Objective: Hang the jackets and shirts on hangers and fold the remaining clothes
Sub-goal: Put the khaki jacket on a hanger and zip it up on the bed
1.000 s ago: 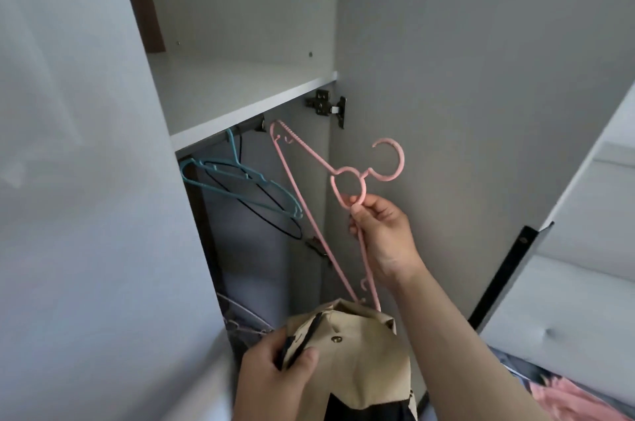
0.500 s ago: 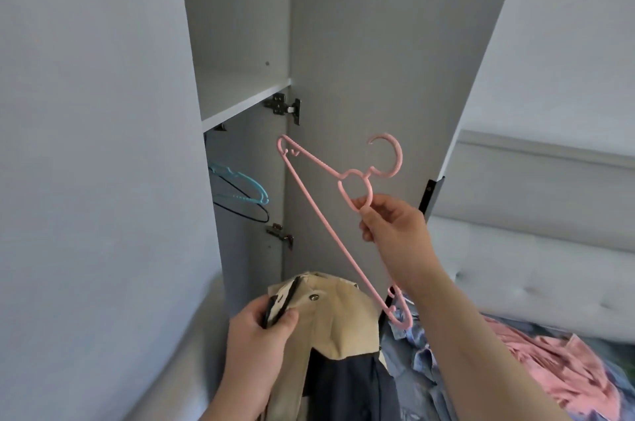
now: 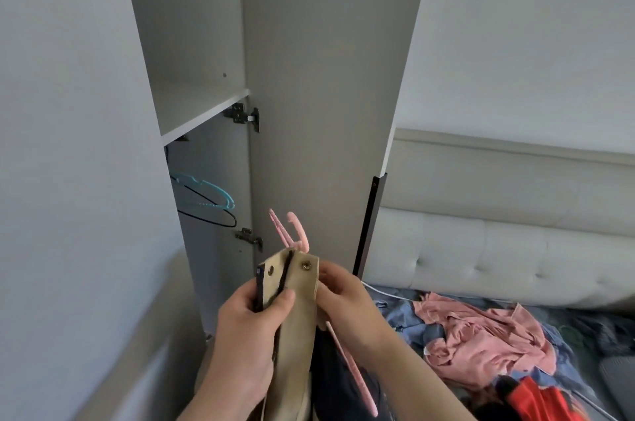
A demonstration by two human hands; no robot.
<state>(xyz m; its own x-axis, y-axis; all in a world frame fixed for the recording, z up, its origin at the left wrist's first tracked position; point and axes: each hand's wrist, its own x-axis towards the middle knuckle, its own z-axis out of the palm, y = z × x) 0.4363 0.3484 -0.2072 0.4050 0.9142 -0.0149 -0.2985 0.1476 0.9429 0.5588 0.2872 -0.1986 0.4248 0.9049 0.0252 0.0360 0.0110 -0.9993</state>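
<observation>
The left hand [image 3: 247,334] grips the upper edge of a tan jacket [image 3: 295,338], thumb pressed over its dark inner lining. Two metal snaps show near the top. The jacket's lower part runs out of the bottom of the view, so its full shape cannot be made out.

The right hand [image 3: 347,303] is just beside the jacket's right edge, fingers curled round a pink hanger [image 3: 297,231]. Only the hanger's hook, above the fabric, and one arm slanting down below the wrist can be seen. Its neck and the exact point of grip are hidden behind the jacket.

Beyond the hands, a wardrobe door [image 3: 323,111] stands open. Inside, under a shelf [image 3: 202,118], a teal hanger [image 3: 206,192] and a black wire hanger [image 3: 213,219] are partly cut off by the side panel. To the right, a pink garment [image 3: 481,345], a red garment [image 3: 536,400] and blue fabric lie crumpled on a bed with a tufted headboard [image 3: 481,248].
</observation>
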